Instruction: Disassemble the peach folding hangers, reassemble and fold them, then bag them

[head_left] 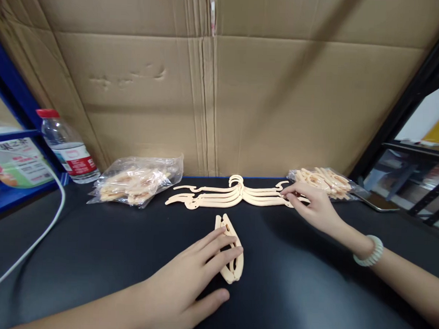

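Observation:
My left hand (197, 274) lies with fingers outstretched over a folded cream plastic hanger (238, 268) on the black table. Its fingertips rest across the folded arms, with the thumb apart. Farther back, several unfolded hangers (218, 199) of the same kind lie stacked, their hooks bunched at the top centre. My right hand (317, 206), with a pale beaded bracelet (373, 251) on the wrist, is at the right end of this stack. Thumb and fingers pinch the tip of a hanger arm there, and the fingers partly hide it.
Clear bags of folded hangers lie at the back left (132, 180) and back right (321, 181). A phone (376, 202) is beside the right bag. A red-capped water bottle (69, 147) stands at left, near a white cable (46, 230). Cardboard (279, 90) walls the back.

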Motion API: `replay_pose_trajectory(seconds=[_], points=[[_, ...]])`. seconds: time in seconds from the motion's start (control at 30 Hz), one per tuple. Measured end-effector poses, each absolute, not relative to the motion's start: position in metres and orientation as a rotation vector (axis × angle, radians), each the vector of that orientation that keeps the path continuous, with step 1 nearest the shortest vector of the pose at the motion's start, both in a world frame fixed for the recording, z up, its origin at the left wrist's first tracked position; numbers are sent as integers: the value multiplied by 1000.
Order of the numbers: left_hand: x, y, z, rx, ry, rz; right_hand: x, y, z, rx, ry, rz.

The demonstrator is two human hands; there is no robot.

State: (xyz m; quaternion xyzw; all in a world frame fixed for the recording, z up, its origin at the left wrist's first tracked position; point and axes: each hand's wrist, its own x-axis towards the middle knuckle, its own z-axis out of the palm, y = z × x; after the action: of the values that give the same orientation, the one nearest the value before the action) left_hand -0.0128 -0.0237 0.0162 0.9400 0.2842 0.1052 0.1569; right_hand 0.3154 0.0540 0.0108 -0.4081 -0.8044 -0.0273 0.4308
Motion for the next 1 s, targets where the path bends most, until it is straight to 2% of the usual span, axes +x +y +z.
replay_pose_trajectory(seconds=[0.2, 0.5, 0.73, 0.87, 1.0], points=[[-12, -21, 7, 2732, 822, 432, 315, 54, 11, -1033, -2030, -107], [-15, -16, 4, 2774, 847, 442, 326, 58, 16, -1165, -2018, -184], [-18, -16, 3, 2863, 780, 507, 344, 67, 14, -1309, -2161, -91], [-19, -17, 13, 2884, 712, 556, 346, 70, 6, -1246, -2273, -98], [-21, -15, 20, 2885, 634, 432, 341, 70, -2, -1154, -2331, -160]])
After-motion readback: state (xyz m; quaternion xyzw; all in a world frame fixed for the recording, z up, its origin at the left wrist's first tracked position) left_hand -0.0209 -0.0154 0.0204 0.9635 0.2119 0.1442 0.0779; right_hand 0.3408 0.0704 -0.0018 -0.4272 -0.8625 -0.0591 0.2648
